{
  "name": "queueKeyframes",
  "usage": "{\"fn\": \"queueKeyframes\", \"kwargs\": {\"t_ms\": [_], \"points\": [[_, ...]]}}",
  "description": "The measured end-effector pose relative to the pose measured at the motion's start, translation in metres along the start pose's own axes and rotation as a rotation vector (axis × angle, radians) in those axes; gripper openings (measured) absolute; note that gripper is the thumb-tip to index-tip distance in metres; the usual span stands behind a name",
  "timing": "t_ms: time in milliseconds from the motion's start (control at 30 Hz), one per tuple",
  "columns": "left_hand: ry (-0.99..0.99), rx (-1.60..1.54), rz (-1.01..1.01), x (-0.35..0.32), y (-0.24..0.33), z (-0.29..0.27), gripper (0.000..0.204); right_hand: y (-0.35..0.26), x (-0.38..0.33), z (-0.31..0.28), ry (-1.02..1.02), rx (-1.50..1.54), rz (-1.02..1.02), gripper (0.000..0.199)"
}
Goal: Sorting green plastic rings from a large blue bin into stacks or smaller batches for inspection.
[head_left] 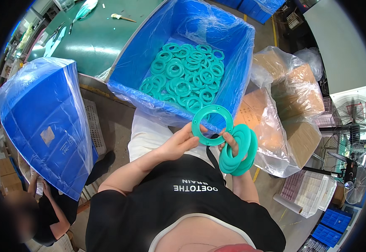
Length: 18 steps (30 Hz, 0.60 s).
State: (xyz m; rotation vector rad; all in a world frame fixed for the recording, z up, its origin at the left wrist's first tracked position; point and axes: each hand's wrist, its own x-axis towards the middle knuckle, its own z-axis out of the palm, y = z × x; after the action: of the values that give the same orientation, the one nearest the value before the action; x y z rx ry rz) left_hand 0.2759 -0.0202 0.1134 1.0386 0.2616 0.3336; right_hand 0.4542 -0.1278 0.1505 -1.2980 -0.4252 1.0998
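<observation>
Head view: left hand (179, 145) pinches a flat teal rubber ring (212, 124) with small bolt holes by its rim, just below the blue plastic-lined bin (237, 54). Right hand (232, 145) is clamped on a stack of matching rings (241, 153) beside it. More smooth teal rings (185, 75) lie heaped inside the bin.
</observation>
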Motion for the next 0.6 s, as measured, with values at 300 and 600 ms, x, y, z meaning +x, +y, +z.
{"fn": "queueKeyframes", "kwargs": {"t_ms": [300, 600], "points": [[0.128, 0.061, 0.216, 0.007, -0.012, 0.006, 0.049, -0.008, 0.001, 0.01, 0.011, 0.0, -0.016, 0.019], [0.088, -0.293, -0.134, 0.003, -0.012, -0.019, 0.029, -0.005, 0.026, -0.023, 0.22, 0.046, -0.339, 0.016]]}}
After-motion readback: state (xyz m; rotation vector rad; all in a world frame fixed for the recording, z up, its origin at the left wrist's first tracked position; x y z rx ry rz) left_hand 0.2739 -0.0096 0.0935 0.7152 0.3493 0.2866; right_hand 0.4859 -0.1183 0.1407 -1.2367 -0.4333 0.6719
